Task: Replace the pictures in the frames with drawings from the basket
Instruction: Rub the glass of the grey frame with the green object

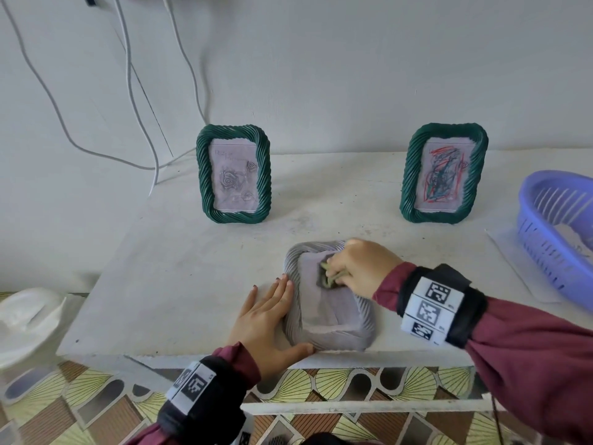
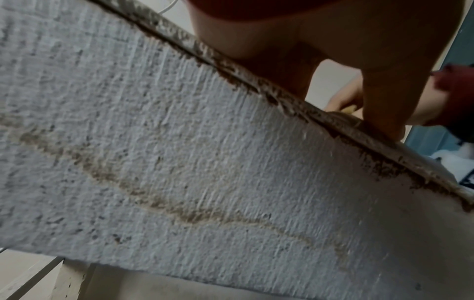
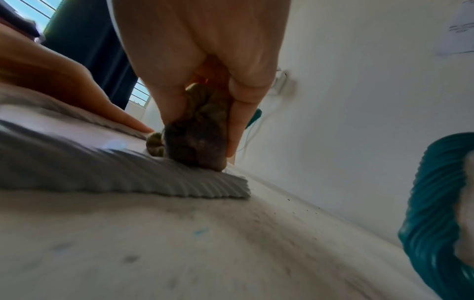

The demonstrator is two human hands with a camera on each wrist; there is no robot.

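Observation:
A grey ribbed frame (image 1: 324, 306) lies face down near the table's front edge. My right hand (image 1: 359, 268) pinches a crumpled olive-brown wad (image 1: 327, 277), like a cloth, against the frame's back panel; in the right wrist view the wad (image 3: 197, 142) sits on the frame (image 3: 128, 172). My left hand (image 1: 269, 313) lies flat on the table, fingers straight, touching the frame's left side. Two green ribbed frames stand at the back: the left one (image 1: 205, 175) shows a grey rose picture (image 1: 234, 178), the right one (image 1: 409, 175) a coloured scribble drawing (image 1: 441, 176).
A purple plastic basket (image 1: 552, 226) with paper inside stands at the right edge, on a loose white sheet (image 1: 513, 264). A white plastic bag (image 1: 25, 316) lies off the table's left side. Cables (image 1: 128, 75) hang down the wall behind. Patterned floor shows below the front edge.

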